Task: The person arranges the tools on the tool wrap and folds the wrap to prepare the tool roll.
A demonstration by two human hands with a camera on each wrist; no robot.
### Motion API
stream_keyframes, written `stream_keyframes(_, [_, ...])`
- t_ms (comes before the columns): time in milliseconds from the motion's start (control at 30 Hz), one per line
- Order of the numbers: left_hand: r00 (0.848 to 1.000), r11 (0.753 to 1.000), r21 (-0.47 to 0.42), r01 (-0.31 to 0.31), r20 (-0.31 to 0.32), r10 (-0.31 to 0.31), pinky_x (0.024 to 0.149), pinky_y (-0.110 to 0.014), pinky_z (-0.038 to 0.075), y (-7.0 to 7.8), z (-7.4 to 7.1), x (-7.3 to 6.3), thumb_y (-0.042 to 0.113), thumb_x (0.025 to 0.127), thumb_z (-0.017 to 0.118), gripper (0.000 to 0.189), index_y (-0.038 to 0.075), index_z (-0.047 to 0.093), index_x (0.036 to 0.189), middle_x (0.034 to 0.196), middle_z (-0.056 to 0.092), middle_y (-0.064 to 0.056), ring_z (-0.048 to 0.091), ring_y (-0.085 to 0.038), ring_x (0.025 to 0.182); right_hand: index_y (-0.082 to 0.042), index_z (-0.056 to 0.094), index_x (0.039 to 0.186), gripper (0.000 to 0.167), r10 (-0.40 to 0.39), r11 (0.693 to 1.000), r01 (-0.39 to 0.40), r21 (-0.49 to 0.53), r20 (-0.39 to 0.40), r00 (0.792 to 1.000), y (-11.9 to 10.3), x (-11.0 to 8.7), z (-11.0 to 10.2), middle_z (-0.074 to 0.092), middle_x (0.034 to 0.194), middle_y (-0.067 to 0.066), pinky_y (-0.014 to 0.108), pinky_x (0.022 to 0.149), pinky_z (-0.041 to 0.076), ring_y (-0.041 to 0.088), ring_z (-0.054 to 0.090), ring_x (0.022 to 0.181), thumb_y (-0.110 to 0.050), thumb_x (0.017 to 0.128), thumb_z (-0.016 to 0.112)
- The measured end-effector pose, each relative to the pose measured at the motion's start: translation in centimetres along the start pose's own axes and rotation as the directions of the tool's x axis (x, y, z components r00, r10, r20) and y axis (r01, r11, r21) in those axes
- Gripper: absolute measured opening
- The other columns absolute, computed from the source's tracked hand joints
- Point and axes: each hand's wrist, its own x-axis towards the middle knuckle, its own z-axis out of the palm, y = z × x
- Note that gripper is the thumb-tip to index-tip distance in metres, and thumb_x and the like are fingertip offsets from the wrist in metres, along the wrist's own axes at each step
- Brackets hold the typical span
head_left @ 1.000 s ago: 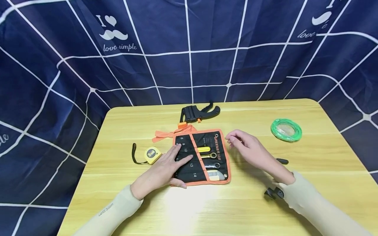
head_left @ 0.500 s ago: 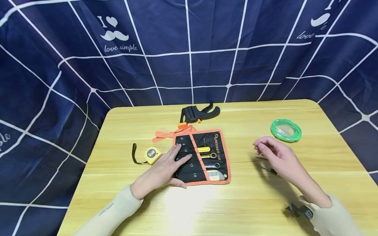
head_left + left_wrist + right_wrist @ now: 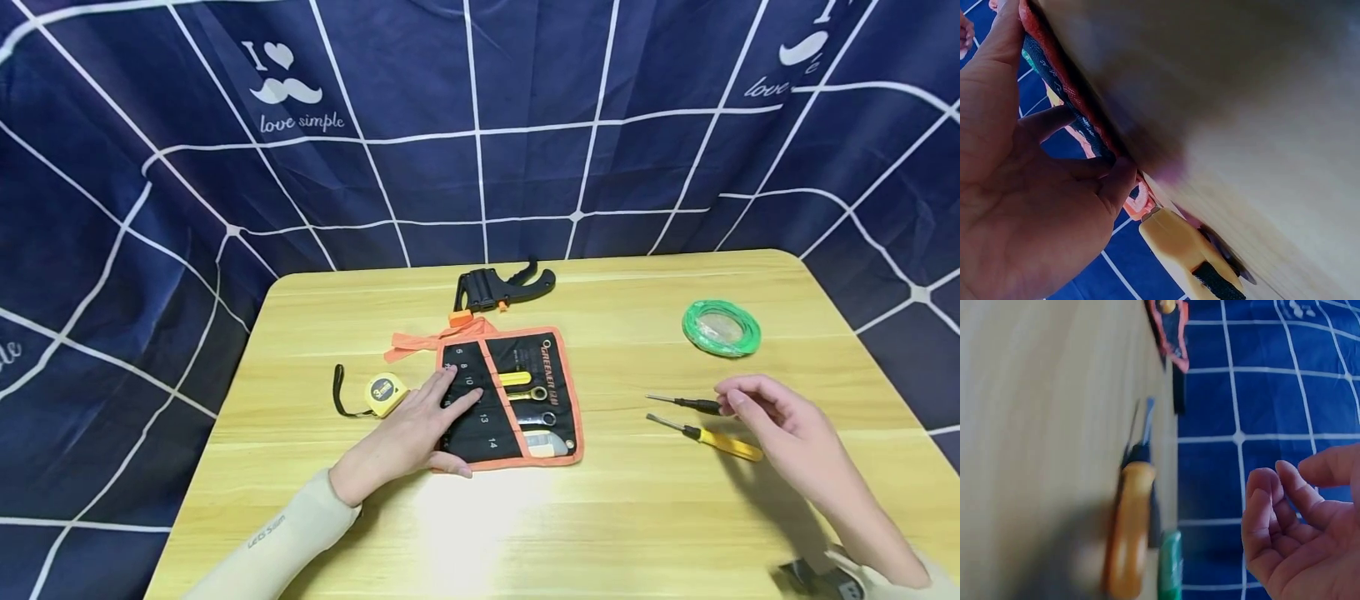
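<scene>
My left hand (image 3: pixel 408 433) lies with fingers spread flat on a black tool pouch (image 3: pixel 468 450) with orange trim. Its pockets hold a yellow-handled piece (image 3: pixel 516 378), a ratchet wrench (image 3: pixel 537 393), a silver wrench (image 3: pixel 547 419) and a utility knife (image 3: pixel 546 444). Over at the right, my right hand (image 3: pixel 787 433) hovers with loosely bent fingers that hold nothing. Just left of it, a black-handled screwdriver (image 3: pixel 697 405) and a yellow-handled screwdriver (image 3: pixel 727 443) lie side by side on the table, tips pointing left. The right wrist view shows the yellow handle (image 3: pixel 1132 531) well apart from the fingers.
A yellow tape measure (image 3: pixel 386 393) with a black strap sits left of the pouch. Behind the pouch lies a black bar clamp (image 3: pixel 498 288) with orange parts. A green coil (image 3: pixel 697 335) rests at the back right. Dark blue curtain (image 3: pixel 420 183) surrounds the wooden table (image 3: pixel 630 517).
My right hand has moved right, away from the pouch and past the screwdrivers, which now show more fully. The left hand has stayed on the pouch.
</scene>
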Motion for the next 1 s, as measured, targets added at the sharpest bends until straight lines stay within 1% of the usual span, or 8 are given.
stream_keyframes(167, [1.000, 1.000, 0.011, -0.007, -0.005, 0.007, 0.122, -0.063, 0.034, -0.1, 0.0, 0.0, 0.066, 0.081, 0.085, 0.112, 0.011, 0.043, 0.169, 0.171, 0.024, -0.036, 0.024, -0.050, 0.160, -0.006, 0.074, 0.123, 0.016, 0.065, 0.997, -0.065, -0.036, -0.015, 0.998, 2.0, -1.1, -1.2, 0.075, 0.109, -0.018, 0.006, 0.083, 0.047, -0.007, 0.068, 0.098, -0.007, 0.110, 0.065])
stream_keyframes(300, [1.000, 1.000, 0.015, -0.001, -0.001, 0.001, 0.122, -0.063, 0.033, -0.1, -0.1, 0.0, 0.068, 0.081, 0.084, 0.113, 0.012, 0.042, 0.169, 0.172, 0.024, -0.036, 0.023, -0.050, 0.160, -0.001, 0.071, 0.124, 0.017, 0.092, 0.991, -0.093, -0.099, -0.011, 0.996, 3.3, -1.9, -1.7, 0.075, 0.106, -0.020, 0.007, 0.079, 0.046, -0.008, 0.066, 0.094, -0.009, 0.110, 0.066])
stream_keyframes(400, [1.000, 1.000, 0.027, -0.008, -0.014, 0.008, 0.122, -0.063, 0.034, -0.1, -0.1, 0.1, 0.068, 0.080, 0.085, 0.113, 0.012, 0.043, 0.169, 0.171, 0.025, -0.035, 0.025, -0.050, 0.160, 0.004, 0.070, 0.123, 0.018, 0.086, 0.984, -0.087, -0.157, -0.013, 0.996, 4.2, -2.6, -1.9, 0.071, 0.105, -0.021, 0.006, 0.077, 0.045, -0.009, 0.062, 0.092, -0.007, 0.108, 0.068])
stream_keyframes(500, [0.999, 0.999, 0.045, -0.025, -0.031, 0.027, 0.120, -0.062, 0.037, -0.1, 0.0, 0.1, 0.068, 0.079, 0.085, 0.112, 0.011, 0.045, 0.167, 0.169, 0.028, -0.036, 0.029, -0.051, 0.158, 0.007, 0.070, 0.121, 0.019, 0.089, 0.977, -0.088, -0.196, -0.007, 0.996, 5.2, -3.4, -2.1, 0.064, 0.107, -0.016, 0.005, 0.077, 0.045, -0.011, 0.058, 0.093, -0.003, 0.105, 0.072])
stream_keyframes(567, [0.999, 0.998, 0.047, -0.030, -0.034, 0.032, 0.119, -0.063, 0.038, -0.1, 0.2, 0.1, 0.067, 0.079, 0.086, 0.112, 0.011, 0.046, 0.167, 0.168, 0.029, -0.037, 0.031, -0.052, 0.157, 0.008, 0.069, 0.120, 0.021, 0.109, 0.973, -0.104, -0.204, 0.013, 0.994, 5.8, -3.9, -2.2, 0.061, 0.105, -0.011, 0.010, 0.070, 0.047, -0.009, 0.056, 0.090, -0.002, 0.102, 0.074])
stream_keyframes(633, [0.999, 0.999, 0.039, -0.023, -0.026, 0.024, 0.119, -0.064, 0.037, 0.0, 0.3, 0.0, 0.067, 0.079, 0.086, 0.111, 0.012, 0.046, 0.167, 0.168, 0.028, -0.039, 0.030, -0.054, 0.156, 0.008, 0.069, 0.121, 0.024, 0.134, 0.969, -0.120, -0.215, 0.049, 0.990, 6.1, -4.2, -2.2, 0.060, 0.104, -0.003, 0.016, 0.065, 0.047, -0.005, 0.055, 0.087, -0.002, 0.100, 0.077])
stream_keyframes(767, [1.000, 1.000, 0.013, 0.011, -0.015, -0.011, 0.118, -0.067, 0.037, 0.0, 0.4, -0.1, 0.066, 0.079, 0.086, 0.110, 0.015, 0.046, 0.168, 0.168, 0.024, -0.041, 0.027, -0.057, 0.157, 0.007, 0.069, 0.122, 0.031, 0.161, 0.959, -0.130, -0.253, 0.108, 0.981, 6.5, -4.3, -2.3, 0.058, 0.099, 0.004, 0.023, 0.062, 0.043, 0.001, 0.051, 0.082, -0.002, 0.096, 0.082])
stream_keyframes(1000, [0.998, 0.998, 0.016, 0.055, -0.008, -0.055, 0.119, -0.068, 0.034, 0.2, 0.1, 0.0, 0.067, 0.078, 0.087, 0.110, 0.018, 0.047, 0.168, 0.169, 0.021, -0.043, 0.021, -0.057, 0.159, 0.002, 0.074, 0.112, 0.020, 0.142, 0.947, -0.090, -0.309, 0.151, 0.978, 6.5, -3.9, -2.3, 0.058, 0.087, -0.003, 0.023, 0.062, 0.041, 0.004, 0.051, 0.075, -0.001, 0.094, 0.083])
